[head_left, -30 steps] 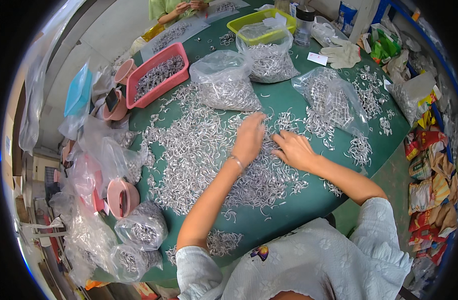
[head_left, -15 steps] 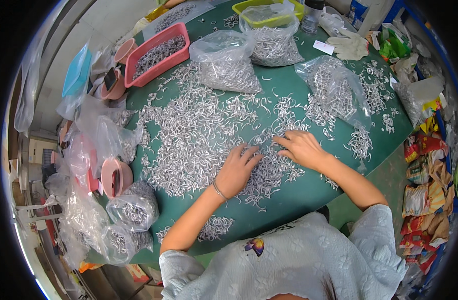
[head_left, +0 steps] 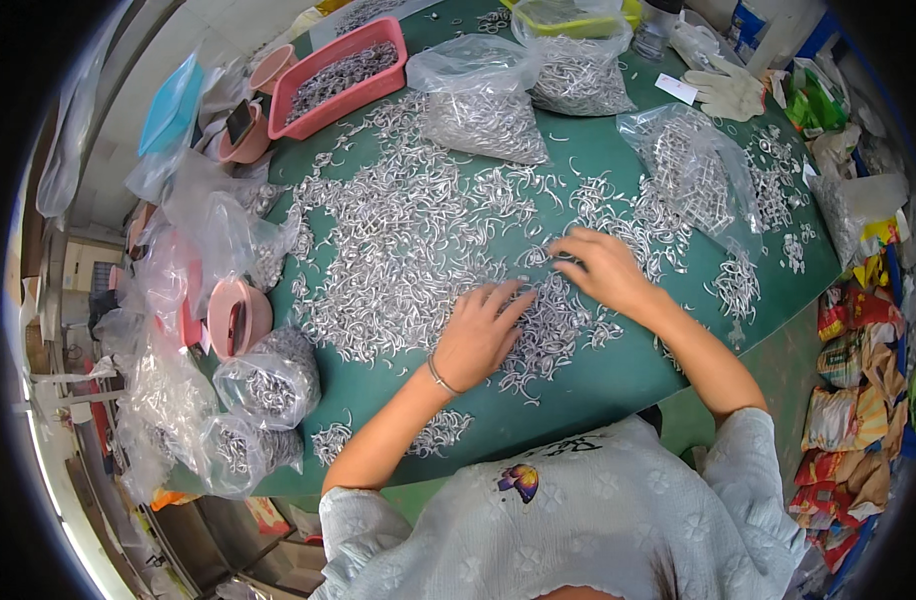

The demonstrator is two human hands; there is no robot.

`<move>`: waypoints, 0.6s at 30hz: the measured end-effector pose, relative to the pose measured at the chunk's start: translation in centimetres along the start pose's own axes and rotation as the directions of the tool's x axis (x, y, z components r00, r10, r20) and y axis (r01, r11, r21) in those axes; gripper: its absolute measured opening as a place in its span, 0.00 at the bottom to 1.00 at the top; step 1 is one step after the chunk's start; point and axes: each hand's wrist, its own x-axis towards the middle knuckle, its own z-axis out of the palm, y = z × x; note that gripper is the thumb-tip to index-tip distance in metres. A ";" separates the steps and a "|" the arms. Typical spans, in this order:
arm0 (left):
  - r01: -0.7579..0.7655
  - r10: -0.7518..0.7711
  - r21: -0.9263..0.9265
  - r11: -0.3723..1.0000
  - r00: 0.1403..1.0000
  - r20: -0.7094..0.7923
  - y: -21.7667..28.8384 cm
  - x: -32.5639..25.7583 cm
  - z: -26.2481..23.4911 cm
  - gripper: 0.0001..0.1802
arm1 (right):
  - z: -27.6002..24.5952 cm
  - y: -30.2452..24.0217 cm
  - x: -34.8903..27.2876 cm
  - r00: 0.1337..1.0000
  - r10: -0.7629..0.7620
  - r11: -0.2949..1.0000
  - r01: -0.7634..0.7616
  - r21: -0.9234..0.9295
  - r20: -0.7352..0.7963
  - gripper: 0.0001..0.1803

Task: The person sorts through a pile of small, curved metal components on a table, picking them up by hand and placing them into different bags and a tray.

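Note:
A wide, loose layer of small curved silver metal pieces (head_left: 378, 265) covers the middle of the green table (head_left: 548, 425). My left hand (head_left: 478, 338), with a bracelet (head_left: 440, 378) at the wrist, rests palm down on the near part of this layer, its fingers spread. To its right, my right hand (head_left: 608, 272) reaches in over a denser heap of the pieces (head_left: 548, 335). Its thumb and fingers are apart, and I see nothing held between them. The fingertips of both hands point toward the same patch of pieces.
Clear plastic bags of metal pieces (head_left: 483, 125) (head_left: 578, 80) stand at the back. Another bag (head_left: 693, 165) lies right of the layer. A pink basket (head_left: 393, 35) and a white glove (head_left: 726, 92) lie farther back. Pink tubs (head_left: 256, 310) and filled bags (head_left: 268, 385) crowd the left edge.
The whole scene has shifted slightly up and right in view. Against the table, both hands have drawn a little nearer and left, and the right fingers have bent slightly.

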 end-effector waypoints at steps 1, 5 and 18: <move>0.040 -0.040 0.029 0.999 0.999 -0.017 0.4 0.1 0.2 0.24 | 0.6 -0.6 0.8 0.999 0.009 1.000 -0.008 -0.020 0.032 0.06; 0.009 -0.009 0.109 0.994 1.000 0.001 -0.2 -0.7 0.2 0.25 | 1.3 1.9 0.5 0.997 -0.064 0.971 0.070 -0.230 0.031 0.03; -0.006 -0.008 -0.093 0.996 0.990 -0.143 -0.4 -2.4 -0.4 0.11 | 4.3 -0.2 2.4 0.993 -0.111 0.900 0.114 -0.422 0.031 0.08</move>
